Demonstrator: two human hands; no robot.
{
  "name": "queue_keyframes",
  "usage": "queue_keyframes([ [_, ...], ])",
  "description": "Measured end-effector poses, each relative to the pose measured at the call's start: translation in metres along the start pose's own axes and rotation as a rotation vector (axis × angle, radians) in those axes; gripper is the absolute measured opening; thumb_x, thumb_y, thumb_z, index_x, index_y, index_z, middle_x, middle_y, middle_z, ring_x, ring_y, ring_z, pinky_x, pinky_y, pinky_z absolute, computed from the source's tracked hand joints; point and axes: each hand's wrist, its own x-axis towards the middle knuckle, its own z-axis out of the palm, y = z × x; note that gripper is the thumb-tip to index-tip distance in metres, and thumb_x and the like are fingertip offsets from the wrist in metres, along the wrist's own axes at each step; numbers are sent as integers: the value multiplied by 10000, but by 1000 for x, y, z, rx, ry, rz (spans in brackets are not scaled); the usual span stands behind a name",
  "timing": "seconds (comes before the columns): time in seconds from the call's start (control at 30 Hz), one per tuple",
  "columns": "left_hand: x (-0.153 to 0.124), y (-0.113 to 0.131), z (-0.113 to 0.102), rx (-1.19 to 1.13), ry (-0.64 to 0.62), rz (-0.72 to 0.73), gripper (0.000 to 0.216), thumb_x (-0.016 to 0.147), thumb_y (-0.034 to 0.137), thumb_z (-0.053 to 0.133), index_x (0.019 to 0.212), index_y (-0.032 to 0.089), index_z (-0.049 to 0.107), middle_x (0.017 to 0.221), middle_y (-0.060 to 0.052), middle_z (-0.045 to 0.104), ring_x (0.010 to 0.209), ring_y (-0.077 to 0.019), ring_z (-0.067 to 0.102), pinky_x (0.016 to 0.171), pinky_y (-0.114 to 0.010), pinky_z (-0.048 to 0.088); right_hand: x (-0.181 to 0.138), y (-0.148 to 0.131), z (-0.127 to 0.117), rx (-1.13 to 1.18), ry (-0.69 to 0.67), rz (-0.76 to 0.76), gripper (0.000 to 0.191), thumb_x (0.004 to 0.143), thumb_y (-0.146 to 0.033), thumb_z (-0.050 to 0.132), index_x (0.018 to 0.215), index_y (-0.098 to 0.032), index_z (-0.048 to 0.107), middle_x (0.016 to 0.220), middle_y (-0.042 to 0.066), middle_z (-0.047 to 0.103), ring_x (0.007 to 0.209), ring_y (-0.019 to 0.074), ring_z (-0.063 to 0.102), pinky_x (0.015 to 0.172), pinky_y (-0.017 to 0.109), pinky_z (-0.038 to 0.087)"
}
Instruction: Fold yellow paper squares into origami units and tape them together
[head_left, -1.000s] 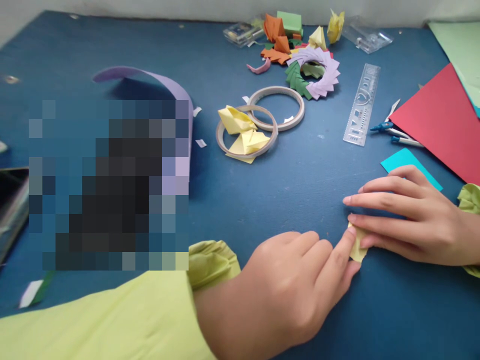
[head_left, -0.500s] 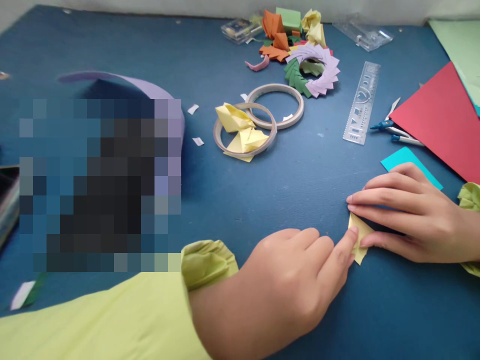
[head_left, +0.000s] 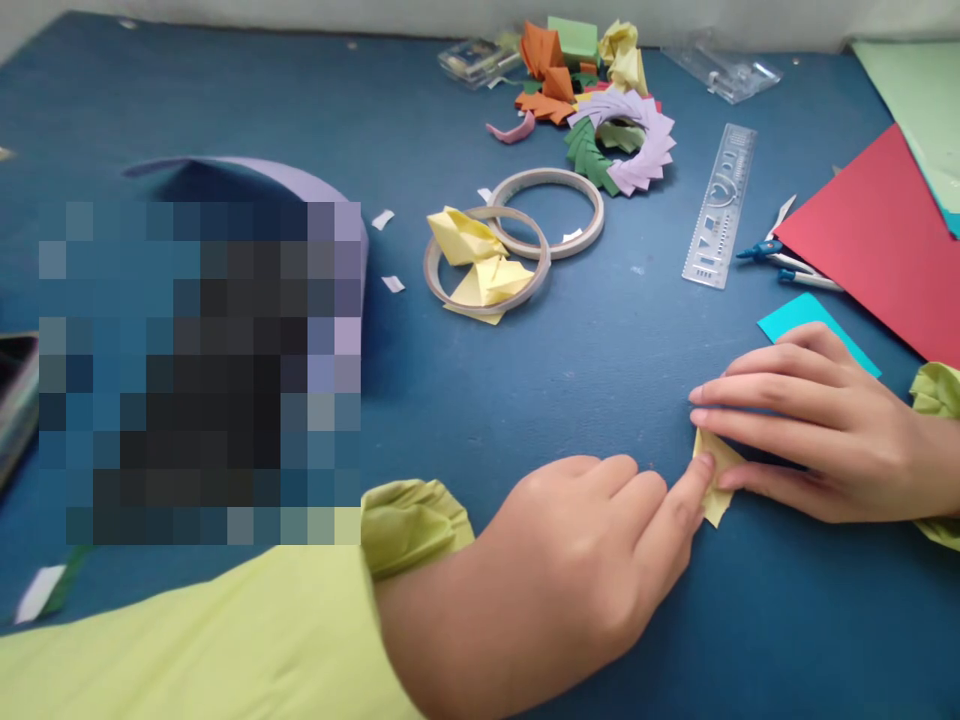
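Yellow paper (head_left: 716, 500), pinned beneath the curled left hand (head_left: 585, 570) and flat-fingered right hand (head_left: 817, 430), may crease crooked if either slips.

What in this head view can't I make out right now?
Head view only:
Yellow paper: mostly under the fingers of the right hand, fingertip of the left hand on its corner; folds hidden.
Pixelated block at left: hides whatever lies there and part of the purple strip.
Red sheet: cut off by the right edge.
Ruler: markings too small to read.

blue table (head_left: 525, 400) (pale wall (head_left: 300, 12) behind)
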Motion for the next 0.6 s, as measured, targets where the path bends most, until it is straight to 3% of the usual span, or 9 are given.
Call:
queue_keyframes([
  [0.13, 2, 0, 0, 3, -1, 5, 270, 903, 159, 467, 1114, 36, 583, 586, 3, 547, 492, -147, 505, 426, -282, 446, -2, 1, -1, 25, -44, -66, 207, 902, -131, 452, 1079, -108, 556, 1143, 123, 634, 1045, 231, 553, 820, 439, 375],
  [0.4, 0, 1, -1, -129, 86, -89, 278, 910, 206, 474, 1074, 32, 615, 597, -19, 600, 501, -143, 539, 436, -278, 452, -4, 1, -3, -20, -72, -95, 243, 921, -116, 384, 1108, -95, 537, 1147, 141, 624, 1072, 240, 536, 819, 443, 384],
  [0.6, 0, -3, -4, -8, 38, 36, 253, 886, 145, 478, 1039, 15, 632, 571, -27, 604, 479, -152, 526, 404, -291, 450, -5, 1, -1, -9, -68, -100, 255, 914, -95, 381, 1115, -81, 537, 1146, 143, 623, 1064, 254, 538, 799, 441, 377],
])
